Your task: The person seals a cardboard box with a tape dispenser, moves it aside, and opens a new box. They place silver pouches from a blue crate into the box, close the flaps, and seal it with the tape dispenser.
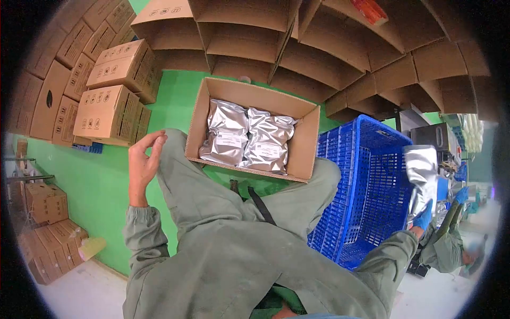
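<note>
My left hand (144, 165) is bare and raised left of an open cardboard box (303, 166). Its fingers are loosely bent, with no object visible in them. Several shiny silver pouches (227, 127) with white labels lie in the box, which rests between my knees. On the far right, my right hand (423, 219) wears a blue glove and grips the lower end of another silver pouch (422, 173). That pouch stands upright at the right rim of a blue plastic crate (348, 175). My gloved fingers are partly hidden.
Closed cartons (106, 114) are stacked at the left, with more cartons (58, 242) lower down. Open cardboard compartments (239, 40) span the back, with an orange-red item (370, 11) on top. At far right, a co-worker's blue-gloved hand (461, 195) shows beside equipment. The floor (101, 175) is green.
</note>
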Demonstrator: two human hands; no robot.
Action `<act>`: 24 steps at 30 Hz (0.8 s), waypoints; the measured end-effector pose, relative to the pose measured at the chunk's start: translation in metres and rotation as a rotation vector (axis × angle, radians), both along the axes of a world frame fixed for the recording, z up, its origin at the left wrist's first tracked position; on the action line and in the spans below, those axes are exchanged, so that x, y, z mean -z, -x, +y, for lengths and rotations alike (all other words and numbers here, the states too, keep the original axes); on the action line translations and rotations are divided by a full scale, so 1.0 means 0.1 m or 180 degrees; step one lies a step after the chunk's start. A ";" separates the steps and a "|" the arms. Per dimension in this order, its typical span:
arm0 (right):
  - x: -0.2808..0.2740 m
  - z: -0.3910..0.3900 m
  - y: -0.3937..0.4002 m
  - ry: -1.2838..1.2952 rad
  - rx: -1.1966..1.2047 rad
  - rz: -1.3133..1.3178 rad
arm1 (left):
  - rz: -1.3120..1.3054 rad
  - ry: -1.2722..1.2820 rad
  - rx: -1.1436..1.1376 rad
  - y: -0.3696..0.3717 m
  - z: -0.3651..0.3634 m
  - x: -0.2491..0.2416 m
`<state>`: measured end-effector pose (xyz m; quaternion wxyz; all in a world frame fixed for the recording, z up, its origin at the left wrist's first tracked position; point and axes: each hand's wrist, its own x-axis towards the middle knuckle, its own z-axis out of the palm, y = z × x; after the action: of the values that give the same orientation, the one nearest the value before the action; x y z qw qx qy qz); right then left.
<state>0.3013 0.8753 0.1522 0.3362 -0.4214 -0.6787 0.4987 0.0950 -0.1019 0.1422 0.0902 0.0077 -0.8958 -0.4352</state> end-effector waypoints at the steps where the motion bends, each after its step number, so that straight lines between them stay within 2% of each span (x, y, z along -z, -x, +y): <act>1: -0.34 -0.65 0.27 -0.0768 -0.0027 -0.0488 | 0.0036 -0.0317 0.0003 -0.01 0.08 -0.01; 2: -0.59 -1.15 0.57 -0.2280 -0.0546 -0.0956 | 0.0077 -0.0634 0.0007 -0.01 0.19 -0.02; 3: -0.83 -1.64 0.86 -0.3945 -0.0681 -0.1227 | -0.0148 -0.0672 0.0350 0.00 0.32 -0.02; 4: -0.98 -2.17 1.11 -0.3962 -0.0779 -0.1679 | -0.0369 -0.0703 0.0706 0.01 0.49 -0.05; 5: -1.19 -2.76 1.34 -0.3483 -0.1110 -0.2073 | -0.0588 -0.0631 0.1302 0.03 0.76 -0.13; 6: -1.36 -3.36 1.45 -0.3560 -0.1049 -0.1950 | -0.0805 -0.0546 0.1908 0.04 1.07 -0.22; 7: -1.43 -3.66 1.47 -0.3350 -0.0986 -0.1421 | -0.0688 -0.0710 0.2727 0.06 1.34 -0.18; 8: -1.39 -3.74 1.50 -0.3225 -0.1139 -0.0570 | -0.1570 -0.0535 0.3384 0.09 1.58 -0.27; 9: -1.43 -4.10 1.56 -0.2185 -0.1340 0.0326 | -0.0951 -0.0996 0.3800 0.05 1.84 0.01; 10: -1.37 -4.43 1.61 -0.1292 -0.1522 0.0780 | -0.0290 -0.1129 0.3403 0.10 2.17 0.18; 11: -1.30 -4.76 1.66 -0.0398 -0.1566 0.1269 | 0.0068 -0.1205 0.3217 0.14 2.29 0.12; 12: -1.21 -5.01 1.71 0.0163 -0.1999 0.1356 | 0.0423 -0.1258 0.3009 0.19 2.42 0.05; 13: -0.88 -5.02 1.76 0.0757 -0.2194 0.1462 | -0.0045 -0.1746 0.2281 0.24 2.40 -0.24; 14: -0.65 -5.10 1.79 0.1646 -0.1943 0.1264 | -0.0215 -0.2071 0.1867 0.31 2.36 -0.33; 15: -0.50 -5.33 1.86 0.1518 -0.1714 0.1434 | -0.0347 -0.2422 0.1439 0.39 2.31 -0.41; 16: -0.30 -5.40 1.94 0.0826 -0.1718 0.1295 | -0.0199 -0.2626 0.1362 0.49 2.16 -0.34; 17: -0.07 -5.45 2.05 0.0131 -0.2004 0.1411 | 0.0316 -0.2103 0.1246 0.54 2.02 -0.30; 18: -0.06 -5.56 2.10 0.0170 -0.1993 0.1422 | 0.0810 -0.1562 0.1032 0.60 1.87 -0.25; 20: -0.06 -5.79 2.24 -0.1277 -0.3361 0.0844 | -0.0219 -0.2985 0.1119 0.77 1.71 -0.06; 22: 0.02 -6.02 2.42 0.0727 -0.3997 0.0666 | -0.1027 -0.3086 0.1443 0.82 1.57 -0.13; 23: 0.04 -6.12 2.43 0.0751 -0.3977 0.0653 | -0.1944 -0.3155 0.1190 0.84 1.53 -0.13; 24: 0.05 -6.22 2.42 0.1609 -0.3806 0.0373 | -0.1973 -0.3148 0.1183 0.85 1.49 -0.06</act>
<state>0.0592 0.2530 0.1471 -0.0723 -0.0092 -0.6384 0.7663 0.0098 0.0472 0.1486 -0.2663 0.0185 -0.5586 -0.7853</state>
